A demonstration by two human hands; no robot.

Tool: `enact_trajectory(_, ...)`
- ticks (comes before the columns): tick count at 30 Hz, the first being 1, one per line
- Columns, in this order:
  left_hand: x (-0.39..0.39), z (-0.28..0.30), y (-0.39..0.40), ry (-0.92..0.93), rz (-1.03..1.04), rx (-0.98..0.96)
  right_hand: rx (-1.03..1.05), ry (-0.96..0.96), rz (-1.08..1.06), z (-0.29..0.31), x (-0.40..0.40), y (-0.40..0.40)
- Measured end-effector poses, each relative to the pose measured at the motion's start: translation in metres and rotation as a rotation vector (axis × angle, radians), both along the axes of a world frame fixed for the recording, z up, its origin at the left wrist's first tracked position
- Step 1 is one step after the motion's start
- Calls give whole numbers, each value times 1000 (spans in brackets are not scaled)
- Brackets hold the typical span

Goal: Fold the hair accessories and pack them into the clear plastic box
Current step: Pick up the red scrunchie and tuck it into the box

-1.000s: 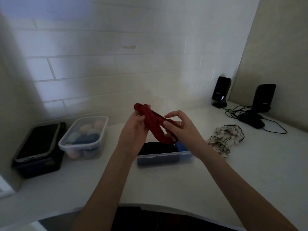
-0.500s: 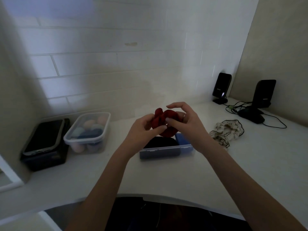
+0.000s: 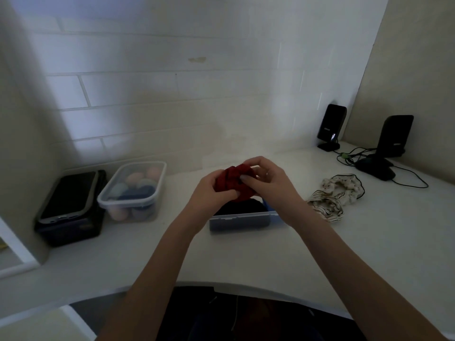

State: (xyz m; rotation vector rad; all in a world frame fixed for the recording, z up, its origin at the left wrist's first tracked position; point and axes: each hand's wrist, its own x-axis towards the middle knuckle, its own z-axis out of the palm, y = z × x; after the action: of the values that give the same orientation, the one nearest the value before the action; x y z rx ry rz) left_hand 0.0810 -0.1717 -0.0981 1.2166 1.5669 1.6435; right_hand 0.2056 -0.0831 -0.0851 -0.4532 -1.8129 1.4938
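A red fabric hair accessory is bunched into a small bundle between both hands, just above the clear plastic box. My left hand grips its left side from below. My right hand pinches its right side and top. The box stands on the white counter and holds dark folded pieces, with a blue one at its right end. A white patterned scrunchie with black trim lies on the counter to the right of the box.
A lidded clear tub of pastel round items stands at the left, next to a black case. Two black speakers and a dark device with cables sit at the back right. The counter's curved front edge is near me.
The red accessory was stretched long between my hands; they came together and folded it into a compact bundle, now lower over the box.
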Motion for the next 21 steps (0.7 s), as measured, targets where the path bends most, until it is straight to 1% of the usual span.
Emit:
enact_trajectory(4,-4,-2,-1,-31,35,33,11,-4,-11,-1,-4,0)
enact_trajectory(7,-8,-4,-2,11,68,30,79,-24,-47,-2,-7,1)
enact_trajectory(10,-14,-5,-6,27,126,81,122,-36,-66,-2,-9,2)
enact_trajectory(12,-21,-5,-8,135,156,91,148,-98,-61,-1,-10,3)
enact_trajectory(15,-31,-7,-8,388,129,55,248,-258,-52,-3,-13,6)
enact_trajectory(19,-34,0,-9,675,134,-146,405,-508,-11,-6,-20,11)
enact_trajectory(21,-32,6,-8,805,98,-235,500,-589,19,-5,-22,12)
